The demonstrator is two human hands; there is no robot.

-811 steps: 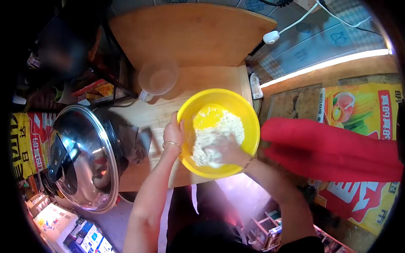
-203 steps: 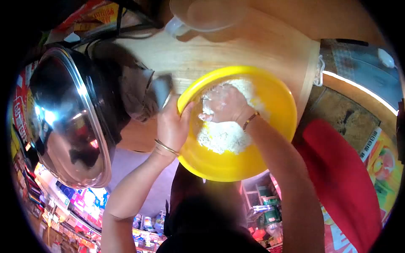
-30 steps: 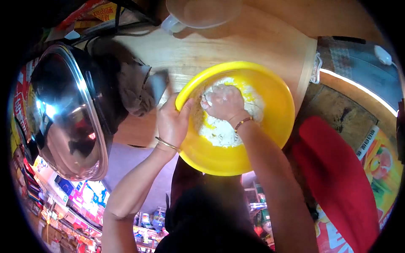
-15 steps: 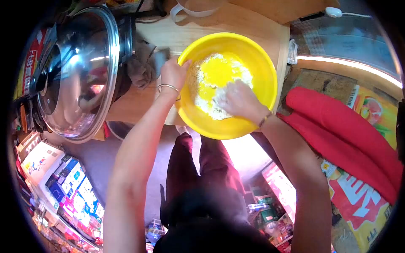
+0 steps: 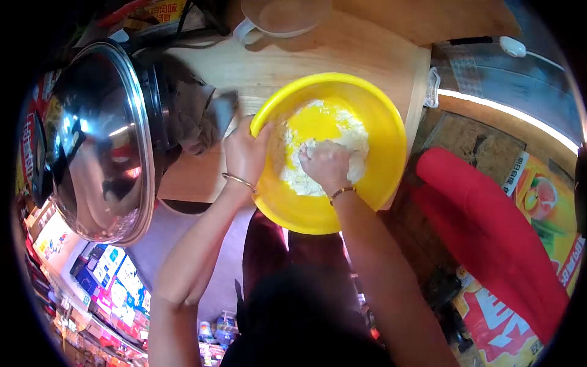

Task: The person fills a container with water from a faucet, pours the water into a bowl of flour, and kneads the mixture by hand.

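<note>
A yellow bowl (image 5: 391, 144) sits at the front edge of the wooden table. Inside it lies loose, clumpy flour (image 5: 358, 137), with patches of the yellow bottom showing through. My left hand (image 5: 246, 150), with a bangle at the wrist, grips the bowl's left rim, thumb on the inner side. Down in the flour, my right hand (image 5: 327, 164) is closed, its fingers curled into the mix and dusted white. A beaded bracelet circles that wrist. The fingertips are partly hidden by flour.
A large glass lid (image 5: 101, 147) with a metal rim stands at the left. A pale handled container (image 5: 284, 15) is at the table's back. Red cloth (image 5: 471, 196) lies on the right beside printed packaging (image 5: 498, 324).
My right hand has moved left within the bowl, its fingers still in the flour. The view has shifted, so the bowl appears lower. My left hand keeps its hold on the rim.
</note>
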